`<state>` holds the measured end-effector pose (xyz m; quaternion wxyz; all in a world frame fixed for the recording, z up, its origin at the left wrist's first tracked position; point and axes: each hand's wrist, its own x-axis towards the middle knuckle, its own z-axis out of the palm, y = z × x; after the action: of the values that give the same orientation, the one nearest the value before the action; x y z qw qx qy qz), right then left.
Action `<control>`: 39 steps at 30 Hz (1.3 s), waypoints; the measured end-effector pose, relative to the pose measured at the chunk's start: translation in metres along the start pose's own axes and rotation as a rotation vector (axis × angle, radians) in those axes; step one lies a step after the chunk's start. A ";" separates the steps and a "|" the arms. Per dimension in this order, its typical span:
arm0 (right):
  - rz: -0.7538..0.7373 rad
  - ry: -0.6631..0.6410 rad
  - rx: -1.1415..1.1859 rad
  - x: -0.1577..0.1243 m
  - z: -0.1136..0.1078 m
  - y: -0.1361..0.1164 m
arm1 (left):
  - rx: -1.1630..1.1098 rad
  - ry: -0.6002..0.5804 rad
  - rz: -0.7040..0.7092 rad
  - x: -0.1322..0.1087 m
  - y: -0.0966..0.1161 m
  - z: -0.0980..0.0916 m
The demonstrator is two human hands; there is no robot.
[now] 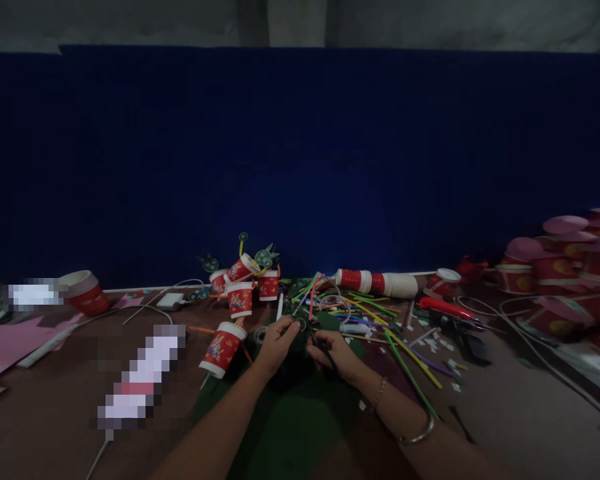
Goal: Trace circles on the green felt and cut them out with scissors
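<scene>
My left hand (pixel 279 343) is closed in a pinch on a small round dark piece (pixel 300 325) above a sheet of dark green paper (pixel 290 413). My right hand (pixel 334 353) is closed round black scissors (pixel 325 353), whose blades point toward that piece. Both hands meet at the middle of the table, just in front of a heap of coloured straws (pixel 360 313). A red paper cup (pixel 221 348) lies tilted right beside my left hand. The light is dim, so the pinched piece is hard to make out.
Several red cups (pixel 240 287) with straw decorations stand behind the hands. A lying stack of cups (pixel 380 283), a red tool (pixel 445 308), cables and more stacked cups (pixel 570 267) fill the right. Pink paper (pixel 5 343) lies at the left. A dark blue wall (pixel 300 160) closes the back.
</scene>
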<state>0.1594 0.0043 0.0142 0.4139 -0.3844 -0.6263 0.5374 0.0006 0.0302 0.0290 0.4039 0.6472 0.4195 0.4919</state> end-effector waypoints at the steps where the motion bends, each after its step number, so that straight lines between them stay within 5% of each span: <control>1: 0.006 0.001 -0.004 0.000 0.000 0.000 | 0.000 0.003 -0.001 0.000 0.000 0.000; 39: 0.030 -0.007 -0.028 0.002 -0.001 0.004 | 0.026 -0.031 0.005 0.001 -0.001 -0.002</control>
<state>0.1596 0.0071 0.0110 0.3980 -0.3976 -0.6292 0.5363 -0.0010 0.0314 0.0289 0.4008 0.6608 0.4180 0.4774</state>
